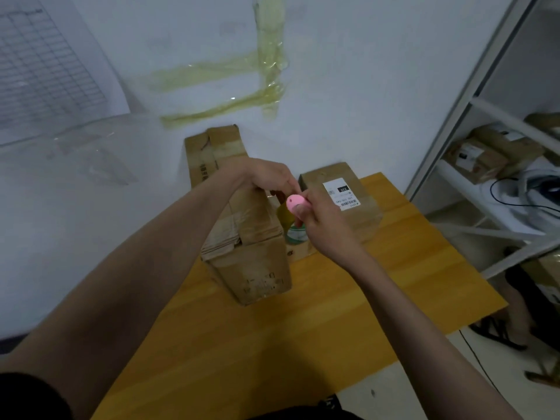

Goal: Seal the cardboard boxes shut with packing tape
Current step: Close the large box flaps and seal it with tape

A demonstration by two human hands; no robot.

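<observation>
The yellow bench (348,313) is lying nearest, running away toward the white wall (363,86). Both bare forearms are reaching out over it and meeting above the boxes. The right hand (324,225) is gripping a small pink cutter (296,204), fingers curled round it and the thumb pressing along its side. The left hand (266,177) is sitting just beside it, curled over the top of the long box (245,225), and it seems to be pinching something at the box's edge, though what exactly I cannot tell. That long box is lying on the bench with one end pointing at the person and the far end reaching the wall; strips of brown tape are running along its top. Just under the right hand, a roll of packing tape (295,231) is standing between the long box and a smaller box (342,204), partly hidden. The smaller box is sitting to the right, near the wall, wearing a white label (341,194). Beyond, yellowed tape strips (236,71) are clinging to the wall, and a printed sheet (51,68) is hanging at the left. At the right, a metal shelf (472,95) is holding more parcels (485,153).
</observation>
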